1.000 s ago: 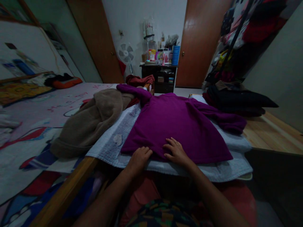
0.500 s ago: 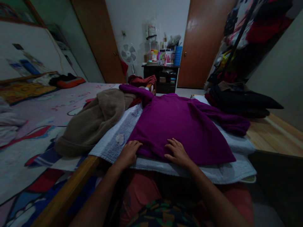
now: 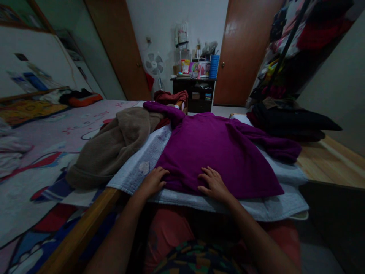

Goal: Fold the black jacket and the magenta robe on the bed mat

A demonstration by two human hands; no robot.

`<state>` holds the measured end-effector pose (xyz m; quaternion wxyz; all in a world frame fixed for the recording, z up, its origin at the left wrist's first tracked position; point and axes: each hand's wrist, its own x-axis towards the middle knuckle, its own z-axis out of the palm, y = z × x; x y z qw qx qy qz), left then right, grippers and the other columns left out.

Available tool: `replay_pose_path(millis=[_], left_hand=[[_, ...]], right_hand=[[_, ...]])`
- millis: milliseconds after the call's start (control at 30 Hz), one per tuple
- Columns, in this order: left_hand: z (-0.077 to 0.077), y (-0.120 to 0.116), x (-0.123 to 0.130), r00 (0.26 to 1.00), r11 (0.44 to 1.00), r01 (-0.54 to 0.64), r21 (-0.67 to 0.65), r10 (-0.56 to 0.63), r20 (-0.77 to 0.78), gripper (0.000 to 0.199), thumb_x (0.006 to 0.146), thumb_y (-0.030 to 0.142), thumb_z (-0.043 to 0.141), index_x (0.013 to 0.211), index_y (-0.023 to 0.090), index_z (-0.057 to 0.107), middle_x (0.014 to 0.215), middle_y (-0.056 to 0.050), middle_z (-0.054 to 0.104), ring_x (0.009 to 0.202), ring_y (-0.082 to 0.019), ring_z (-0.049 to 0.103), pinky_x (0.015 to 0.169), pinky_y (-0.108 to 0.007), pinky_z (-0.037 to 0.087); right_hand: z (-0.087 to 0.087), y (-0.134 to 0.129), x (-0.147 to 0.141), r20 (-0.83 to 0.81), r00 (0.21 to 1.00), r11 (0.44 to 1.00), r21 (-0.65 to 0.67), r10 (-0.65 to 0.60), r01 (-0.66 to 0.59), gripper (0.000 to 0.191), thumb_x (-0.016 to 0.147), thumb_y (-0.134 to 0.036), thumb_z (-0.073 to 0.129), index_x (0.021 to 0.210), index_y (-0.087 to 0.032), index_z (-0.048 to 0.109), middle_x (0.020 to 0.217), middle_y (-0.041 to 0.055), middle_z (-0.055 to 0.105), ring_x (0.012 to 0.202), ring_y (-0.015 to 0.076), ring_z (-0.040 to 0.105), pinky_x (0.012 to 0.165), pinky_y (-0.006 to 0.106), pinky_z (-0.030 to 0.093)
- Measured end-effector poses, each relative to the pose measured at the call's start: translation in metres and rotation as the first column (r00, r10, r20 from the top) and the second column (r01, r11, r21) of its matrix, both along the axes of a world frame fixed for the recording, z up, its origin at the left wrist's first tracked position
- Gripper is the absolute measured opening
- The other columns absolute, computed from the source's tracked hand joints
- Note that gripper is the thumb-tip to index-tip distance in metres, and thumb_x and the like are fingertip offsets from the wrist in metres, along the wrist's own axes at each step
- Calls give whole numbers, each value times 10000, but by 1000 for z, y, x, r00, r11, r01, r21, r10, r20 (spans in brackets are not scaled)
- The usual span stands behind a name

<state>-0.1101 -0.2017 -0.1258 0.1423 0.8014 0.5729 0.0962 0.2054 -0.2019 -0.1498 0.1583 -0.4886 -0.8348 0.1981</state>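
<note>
So the purple top (image 3: pixel 211 152) is the big thing here, lying flat on the pale blue cloth (image 3: pixel 131 182), sleeves out to both sides, brown garment (image 3: pixel 111 148) just beside it. Right hand (image 3: pixel 214 184) hasn't really budged — palm down near the middle of the hem, fingers spread. Left hand (image 3: pixel 154 182) has slid outward from mid-hem to the left corner — fingers slightly parted on the edge, can't tell if they're pinching.
</note>
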Motion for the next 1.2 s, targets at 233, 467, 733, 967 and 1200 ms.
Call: replay_pose_path(millis=[233,467,733,967,1200], left_hand=[[18,3,-3,969,993,-49,111,74,-235,365,810,17,422,1022,217,642,981,-56,610,963,-209,548,863,-329,427],[22,-8,-2,871,958,-119,263,227,-435,304,890,104,376,986,196,649,980,-113,577,957,-273,528,830,-400,421],[25,-5,9,915,994,-103,46,112,-388,424,778,47,460,1157,183,593,1139,-122,596,1081,-266,542,921,-424,431],[13,12,56,993,994,57,94,-46,-113,439,866,105,415,1278,166,551,1403,-103,508,1327,-202,416,1118,-364,311],[-23,15,73,964,978,-108,180,147,-222,569,899,516,478,1408,265,445,1543,-88,323,1418,-417,187,1088,-611,220]], right_hand=[[2,-1,0,-2,1000,1000,3,4,-4,434,815,-443,624,1212,-267,611,1478,68,411,1412,281,249,1129,464,218],[3,-2,0,6,1000,1000,-3,-3,3,426,813,-442,628,1199,-264,615,1480,64,411,1417,279,241,1134,462,211],[2,-2,0,5,1000,1000,10,4,-4,429,815,-440,624,1206,-265,608,1484,67,404,1421,278,236,1137,466,209],[-7,0,0,6,1000,1000,27,-3,3,586,808,-450,612,1347,-248,501,1492,75,395,1420,275,235,1144,474,199],[-7,1,0,17,1000,1000,14,-4,4,653,802,-474,604,1388,-219,468,1501,76,384,1417,282,237,1149,465,196]])
